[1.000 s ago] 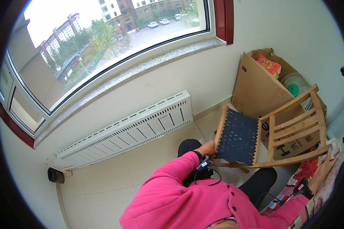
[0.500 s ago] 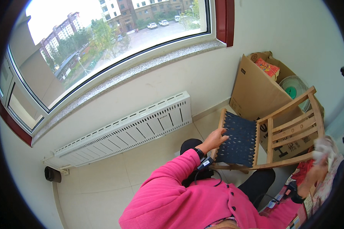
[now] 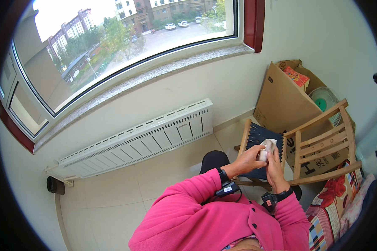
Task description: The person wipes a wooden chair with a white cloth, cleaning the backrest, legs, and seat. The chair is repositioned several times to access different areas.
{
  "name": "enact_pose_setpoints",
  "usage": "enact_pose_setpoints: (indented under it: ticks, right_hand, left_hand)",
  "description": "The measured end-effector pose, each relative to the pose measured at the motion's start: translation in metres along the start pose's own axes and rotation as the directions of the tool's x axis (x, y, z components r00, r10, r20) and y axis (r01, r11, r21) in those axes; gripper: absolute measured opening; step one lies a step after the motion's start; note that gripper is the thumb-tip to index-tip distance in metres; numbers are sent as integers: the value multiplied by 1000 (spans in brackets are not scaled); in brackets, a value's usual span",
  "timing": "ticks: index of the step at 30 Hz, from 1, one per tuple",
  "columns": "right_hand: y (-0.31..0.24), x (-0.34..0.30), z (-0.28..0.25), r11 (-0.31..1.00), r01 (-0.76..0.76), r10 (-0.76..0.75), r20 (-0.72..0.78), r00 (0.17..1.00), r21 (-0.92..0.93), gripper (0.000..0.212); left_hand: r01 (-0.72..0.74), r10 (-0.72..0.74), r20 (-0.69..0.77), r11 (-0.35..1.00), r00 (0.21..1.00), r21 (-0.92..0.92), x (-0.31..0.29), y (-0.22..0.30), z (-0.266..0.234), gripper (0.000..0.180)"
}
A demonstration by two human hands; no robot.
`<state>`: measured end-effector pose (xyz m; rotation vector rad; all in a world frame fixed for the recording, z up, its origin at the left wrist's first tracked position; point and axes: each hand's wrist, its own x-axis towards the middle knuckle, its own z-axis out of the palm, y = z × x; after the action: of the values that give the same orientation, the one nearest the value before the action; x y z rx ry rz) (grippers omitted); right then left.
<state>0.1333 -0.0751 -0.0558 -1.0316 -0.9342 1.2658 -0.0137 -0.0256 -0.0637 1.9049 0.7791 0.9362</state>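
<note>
A small, crumpled white cloth is bunched between my two hands, above the dark woven seat of a wooden folding chair. My left hand pinches it from the left, fingers closed. On its right side my right hand is wrapped round it, fingers pointing away from me. The fingers hide part of the cloth and some of the seat beneath. The chair stands in front of me, its slatted backrest to the right.
Behind the chair a large cardboard box holds a fan and a red packet. A white radiator runs along the wall under the window. Patterned bedding lies at the right.
My right hand has come left from the bedding with the white cloth. My left hand has lifted off the chair seat and moved right to meet it on the cloth.
</note>
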Motion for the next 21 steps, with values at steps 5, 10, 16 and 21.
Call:
enact_pose_setpoints:
  ticks: [5, 10, 16, 21]
  right_hand:
    - [-8, -3, 7, 999, -44, 46, 84, 995, -24, 61]
    - [-18, -6, -6, 997, -79, 79, 46, 996, -6, 67]
    - [-8, -3, -14, 993, -97, 99, 19, 995, -69, 43]
    - [0, -1, -21, 995, -48, 38, -129, 991, -81, 32]
  left_hand:
    - [93, -92, 11, 990, 996, -110, 4, -9, -12, 38]
    - [150, -110, 156, 950, 982, -274, 4, -5, -19, 32]
    - [82, -50, 149, 971, 988, -223, 4, -7, -20, 26]
    - [194, -172, 120, 959, 978, -208, 2, -13, -27, 22]
